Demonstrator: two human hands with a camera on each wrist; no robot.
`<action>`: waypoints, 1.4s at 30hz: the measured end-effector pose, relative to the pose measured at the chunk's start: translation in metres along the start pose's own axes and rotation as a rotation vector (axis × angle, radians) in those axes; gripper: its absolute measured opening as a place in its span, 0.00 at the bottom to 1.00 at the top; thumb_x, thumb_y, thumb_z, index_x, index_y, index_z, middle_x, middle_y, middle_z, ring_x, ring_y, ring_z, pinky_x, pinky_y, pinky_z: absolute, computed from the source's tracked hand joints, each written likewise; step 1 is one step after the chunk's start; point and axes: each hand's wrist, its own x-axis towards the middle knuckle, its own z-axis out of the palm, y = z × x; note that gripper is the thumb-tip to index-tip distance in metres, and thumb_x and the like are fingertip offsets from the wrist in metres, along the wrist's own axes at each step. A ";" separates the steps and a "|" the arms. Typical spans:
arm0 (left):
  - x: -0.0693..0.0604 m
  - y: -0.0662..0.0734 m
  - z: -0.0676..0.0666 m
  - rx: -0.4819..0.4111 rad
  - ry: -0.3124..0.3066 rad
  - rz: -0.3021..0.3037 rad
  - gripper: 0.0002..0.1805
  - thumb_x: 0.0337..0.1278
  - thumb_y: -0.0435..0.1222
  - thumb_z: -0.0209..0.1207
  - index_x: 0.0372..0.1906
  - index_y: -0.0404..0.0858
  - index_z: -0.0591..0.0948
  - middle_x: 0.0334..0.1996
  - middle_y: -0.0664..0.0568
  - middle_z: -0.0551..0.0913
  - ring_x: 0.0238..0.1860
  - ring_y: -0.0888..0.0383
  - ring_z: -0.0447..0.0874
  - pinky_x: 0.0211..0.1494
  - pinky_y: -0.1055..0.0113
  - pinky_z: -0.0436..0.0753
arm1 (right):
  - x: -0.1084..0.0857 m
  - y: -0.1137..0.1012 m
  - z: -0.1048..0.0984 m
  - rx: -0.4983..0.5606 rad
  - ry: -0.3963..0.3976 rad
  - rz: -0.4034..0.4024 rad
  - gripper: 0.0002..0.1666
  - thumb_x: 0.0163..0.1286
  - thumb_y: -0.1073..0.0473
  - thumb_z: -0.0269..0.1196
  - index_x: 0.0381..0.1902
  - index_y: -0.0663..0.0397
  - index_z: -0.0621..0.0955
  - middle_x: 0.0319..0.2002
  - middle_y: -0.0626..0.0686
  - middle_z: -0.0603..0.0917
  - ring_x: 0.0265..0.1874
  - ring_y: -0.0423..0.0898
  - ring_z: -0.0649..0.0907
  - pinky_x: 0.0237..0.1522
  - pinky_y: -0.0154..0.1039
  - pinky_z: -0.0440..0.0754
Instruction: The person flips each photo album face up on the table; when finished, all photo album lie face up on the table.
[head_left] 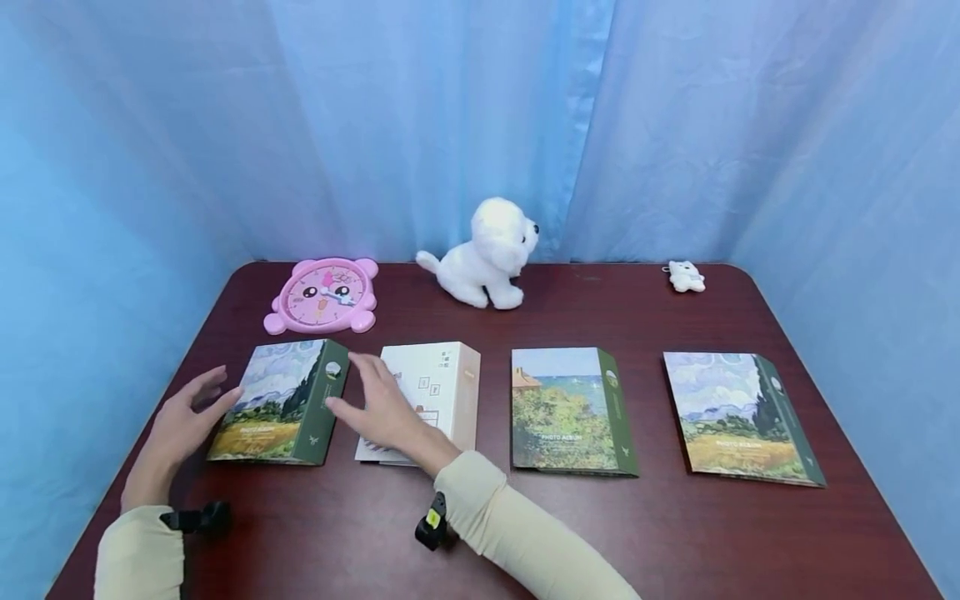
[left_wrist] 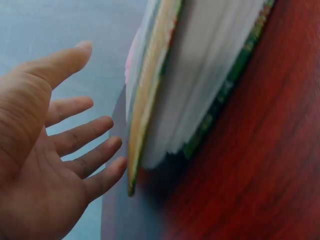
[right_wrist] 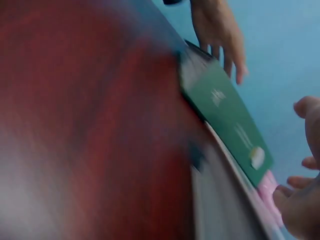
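A photo album with a painted field and cypress cover (head_left: 262,408) lies at the table's left, its green spine (right_wrist: 227,112) facing right. Beside its left edge is my left hand (head_left: 176,425), fingers spread and holding nothing. The left wrist view shows that palm (left_wrist: 45,175) near the album's page edges (left_wrist: 200,75); whether a fingertip touches the cover is unclear. My right hand (head_left: 390,408) hovers above a white album (head_left: 461,400), thumb and fingers parted toward the green spine. Nothing is held in it, and it partly hides the white album.
Two more albums, one with a seaside garden (head_left: 562,408) and one with a field (head_left: 731,408), lie to the right. Behind the row are a pink clock (head_left: 322,296), a white plush dog (head_left: 483,258) and a small white plush (head_left: 686,277). Blue curtains (head_left: 420,125) surround the table.
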 end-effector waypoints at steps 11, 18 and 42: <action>0.005 -0.007 0.007 0.014 -0.059 0.032 0.47 0.63 0.58 0.51 0.74 0.30 0.52 0.64 0.27 0.65 0.62 0.32 0.65 0.58 0.34 0.68 | -0.005 -0.019 0.044 -0.021 -0.060 0.115 0.43 0.69 0.40 0.54 0.74 0.53 0.56 0.70 0.56 0.61 0.68 0.47 0.67 0.65 0.38 0.70; 0.009 -0.001 0.010 -0.012 -0.095 -0.020 0.46 0.62 0.59 0.52 0.71 0.27 0.58 0.62 0.26 0.67 0.59 0.33 0.70 0.57 0.41 0.73 | -0.002 -0.029 0.054 0.004 -0.064 0.245 0.44 0.68 0.41 0.56 0.74 0.56 0.57 0.72 0.57 0.58 0.69 0.49 0.65 0.65 0.39 0.70; 0.011 0.013 0.010 -0.051 -0.187 -0.078 0.49 0.59 0.61 0.54 0.72 0.30 0.56 0.69 0.25 0.57 0.68 0.30 0.56 0.64 0.37 0.65 | -0.008 -0.042 0.057 0.187 -0.031 0.304 0.47 0.67 0.44 0.56 0.76 0.49 0.50 0.76 0.52 0.46 0.71 0.47 0.60 0.65 0.41 0.68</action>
